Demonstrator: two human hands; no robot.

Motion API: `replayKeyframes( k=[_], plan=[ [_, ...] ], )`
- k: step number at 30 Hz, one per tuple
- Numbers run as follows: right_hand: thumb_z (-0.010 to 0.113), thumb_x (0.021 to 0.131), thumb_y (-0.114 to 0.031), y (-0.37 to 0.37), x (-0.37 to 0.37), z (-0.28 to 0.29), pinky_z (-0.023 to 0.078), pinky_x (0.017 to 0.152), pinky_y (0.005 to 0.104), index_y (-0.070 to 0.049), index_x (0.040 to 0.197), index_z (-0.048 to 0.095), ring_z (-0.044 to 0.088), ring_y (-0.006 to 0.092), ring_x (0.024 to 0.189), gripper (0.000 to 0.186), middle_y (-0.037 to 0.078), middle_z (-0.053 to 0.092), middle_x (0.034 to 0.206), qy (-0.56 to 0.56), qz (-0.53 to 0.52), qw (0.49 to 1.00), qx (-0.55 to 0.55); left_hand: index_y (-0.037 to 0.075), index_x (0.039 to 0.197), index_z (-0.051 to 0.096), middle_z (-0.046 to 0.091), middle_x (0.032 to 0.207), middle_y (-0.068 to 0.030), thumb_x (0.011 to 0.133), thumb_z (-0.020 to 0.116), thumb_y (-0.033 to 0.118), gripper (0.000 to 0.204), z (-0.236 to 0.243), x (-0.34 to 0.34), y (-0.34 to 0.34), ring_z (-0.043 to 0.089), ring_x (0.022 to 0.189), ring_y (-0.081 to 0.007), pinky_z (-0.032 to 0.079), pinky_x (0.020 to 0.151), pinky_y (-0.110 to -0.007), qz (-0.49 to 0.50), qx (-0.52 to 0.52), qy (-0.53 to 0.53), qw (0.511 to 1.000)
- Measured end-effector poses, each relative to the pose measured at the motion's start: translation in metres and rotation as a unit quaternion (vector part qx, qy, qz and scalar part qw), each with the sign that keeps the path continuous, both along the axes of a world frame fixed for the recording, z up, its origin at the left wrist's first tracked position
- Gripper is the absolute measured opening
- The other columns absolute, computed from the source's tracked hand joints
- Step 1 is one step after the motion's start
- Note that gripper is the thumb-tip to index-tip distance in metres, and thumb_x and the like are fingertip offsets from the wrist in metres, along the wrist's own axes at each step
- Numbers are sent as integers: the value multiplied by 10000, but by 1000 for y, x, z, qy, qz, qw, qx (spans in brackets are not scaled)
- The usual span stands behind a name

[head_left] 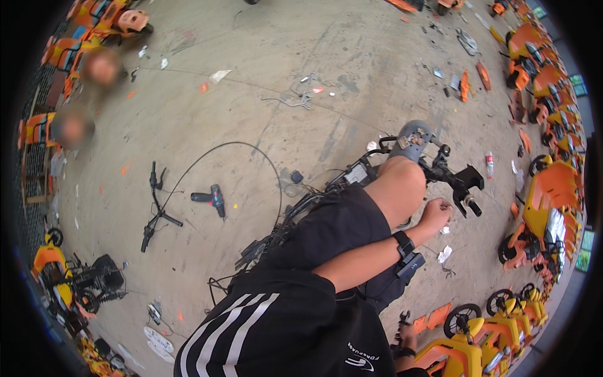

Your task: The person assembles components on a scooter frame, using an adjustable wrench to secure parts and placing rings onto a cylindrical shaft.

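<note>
My left hand (438, 213), with a dark band on its wrist, is beside my bare knee. Its fingers are curled; whatever is in them cannot be made out. Close by is the end of a black stripped scooter frame (440, 168) with a bar and bracket. The frame lies on the floor, partly under my leg, with a grey rounded cover (411, 139) and loose wiring. Low in view, my right hand (407, 338) is closed around a dark tool with a forked end (404, 317); the rest of that tool is hidden.
A cordless drill (210, 198) and a handlebar (157, 210) with a long cable lie to the left. Scraps and orange panels (432, 318) litter the concrete. Orange and yellow scooters (553, 201) line the right side. Two blurred people (74, 127) are at the far left.
</note>
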State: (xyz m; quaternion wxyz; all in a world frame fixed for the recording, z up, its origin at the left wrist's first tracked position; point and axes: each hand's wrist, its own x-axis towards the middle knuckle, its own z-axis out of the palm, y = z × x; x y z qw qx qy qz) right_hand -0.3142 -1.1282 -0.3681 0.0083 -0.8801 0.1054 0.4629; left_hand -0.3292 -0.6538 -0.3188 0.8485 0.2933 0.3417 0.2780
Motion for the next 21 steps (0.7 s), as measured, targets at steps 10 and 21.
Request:
replayKeyframes(
  k=[10, 21],
  plan=[
    [550, 926, -246, 223, 77, 198, 487, 804, 416, 11, 1218, 540, 609, 418, 961, 389, 282, 632, 995, -193, 352, 906, 132, -1, 971, 615, 604, 675, -37, 902, 587, 112, 135, 13, -20, 21, 545, 527, -101, 440, 482, -244, -72, -59, 3, 996],
    [609, 870, -220, 337, 104, 252, 486, 700, 437, -116, 1173, 602, 613, 367, 834, 320, 156, 629, 899, -372, 507, 766, 133, 9, 947, 627, 611, 686, -38, 900, 583, 102, 113, 18, -22, 12, 550, 537, -105, 442, 501, -250, -88, -57, 21, 994]
  ],
)
